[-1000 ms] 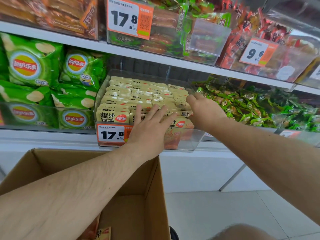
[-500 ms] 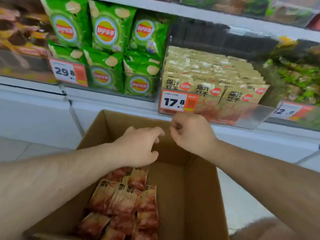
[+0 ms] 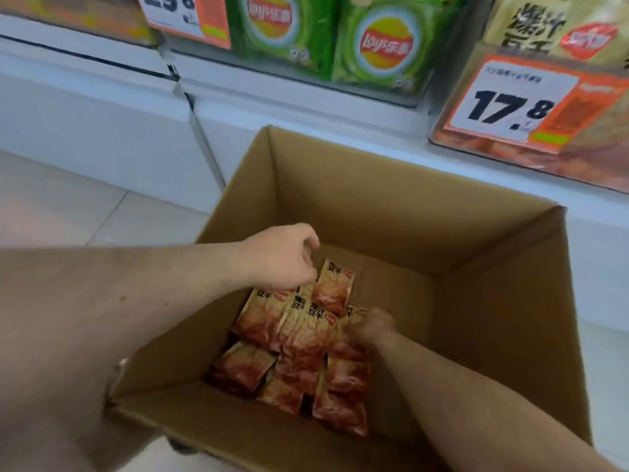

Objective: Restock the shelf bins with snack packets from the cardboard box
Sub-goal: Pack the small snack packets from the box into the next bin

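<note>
Both hands in the cardboard box [image 3: 391, 216]. Left hand [image 3: 284, 257] sits just above the far end of the snack packets [image 3: 306, 338], fingers curled loosely, nothing visibly held. Right hand [image 3: 372, 323] is lower, down on the right edge of the packet pile, fingers buried among them (can't tell if it has a grip). Beyond both hands: shelf bin [image 3: 531, 131] with the 17.8 price tag [image 3: 510, 103], green chip bags [image 3: 381, 46] beside it.
</note>
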The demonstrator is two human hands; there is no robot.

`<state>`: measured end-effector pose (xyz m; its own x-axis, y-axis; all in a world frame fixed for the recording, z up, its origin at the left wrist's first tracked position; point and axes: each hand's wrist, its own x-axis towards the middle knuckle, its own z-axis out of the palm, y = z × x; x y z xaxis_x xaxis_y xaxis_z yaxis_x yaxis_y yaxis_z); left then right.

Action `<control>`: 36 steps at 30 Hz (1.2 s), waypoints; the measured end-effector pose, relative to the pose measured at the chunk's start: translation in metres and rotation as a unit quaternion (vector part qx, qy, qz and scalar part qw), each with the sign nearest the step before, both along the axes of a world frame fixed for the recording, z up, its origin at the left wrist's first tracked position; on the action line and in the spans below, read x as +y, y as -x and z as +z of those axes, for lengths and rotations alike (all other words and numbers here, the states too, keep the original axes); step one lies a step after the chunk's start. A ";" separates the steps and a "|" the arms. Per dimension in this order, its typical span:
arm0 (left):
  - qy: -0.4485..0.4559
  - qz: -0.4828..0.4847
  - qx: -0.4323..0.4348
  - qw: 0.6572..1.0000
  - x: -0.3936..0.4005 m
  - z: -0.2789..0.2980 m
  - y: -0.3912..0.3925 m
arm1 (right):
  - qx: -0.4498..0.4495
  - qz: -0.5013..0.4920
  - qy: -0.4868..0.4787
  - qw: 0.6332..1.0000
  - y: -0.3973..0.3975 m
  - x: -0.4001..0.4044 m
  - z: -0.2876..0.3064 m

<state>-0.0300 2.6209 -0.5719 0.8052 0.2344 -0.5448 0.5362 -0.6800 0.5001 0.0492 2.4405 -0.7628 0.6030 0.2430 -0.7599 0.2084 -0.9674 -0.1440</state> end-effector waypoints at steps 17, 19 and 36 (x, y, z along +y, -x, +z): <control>0.158 0.172 0.069 0.970 0.005 -0.012 0.021 | 0.143 -0.501 -0.204 0.829 -0.022 -0.015 0.037; 0.200 0.218 0.075 0.952 0.003 -0.008 0.022 | 0.285 -0.511 -0.318 0.746 -0.018 -0.003 0.065; 0.212 0.355 -0.041 0.910 0.013 -0.014 0.013 | 0.165 -0.405 -0.169 0.883 -0.031 0.046 -0.016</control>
<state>-0.0425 2.6339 -0.5857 0.5746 0.4938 -0.6527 0.7145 0.0862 0.6943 0.0806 2.4863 -0.7790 0.4416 0.0798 -0.8936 -0.6404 -0.6696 -0.3763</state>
